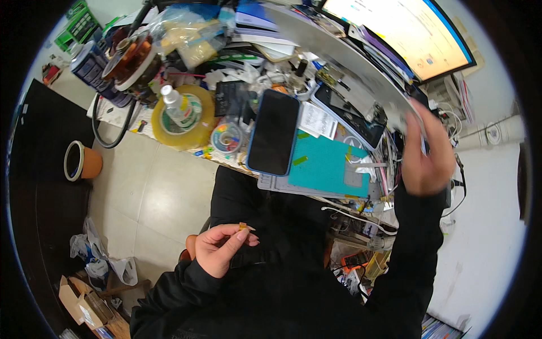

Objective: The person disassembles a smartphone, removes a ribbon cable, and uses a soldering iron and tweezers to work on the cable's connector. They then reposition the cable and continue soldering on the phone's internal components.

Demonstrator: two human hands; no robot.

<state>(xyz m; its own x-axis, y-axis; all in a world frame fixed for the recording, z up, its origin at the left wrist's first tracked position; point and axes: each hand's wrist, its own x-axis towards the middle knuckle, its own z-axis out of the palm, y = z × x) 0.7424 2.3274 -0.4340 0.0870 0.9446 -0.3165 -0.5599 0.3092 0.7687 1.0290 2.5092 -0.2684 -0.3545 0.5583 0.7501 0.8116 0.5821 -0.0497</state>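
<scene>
My left hand is held above my lap, thumb and fingertips pinched on a small amber-yellow piece, too small to name. My right hand is raised at the right end of the bench, next to the edge of a long grey metal panel. Motion smears its fingers, so whether it holds anything is unclear. On the bench between the hands lies a dark-screened phone in a blue case. To its right is a teal work mat, and behind that an opened phone with bare inner parts.
A big roll of clear yellowish tape surrounds a pump bottle. A solder spool sits beside it. Left stand a spray can and a flowerpot below. A lit monitor rises behind the panel. A white cable hangs off the front edge.
</scene>
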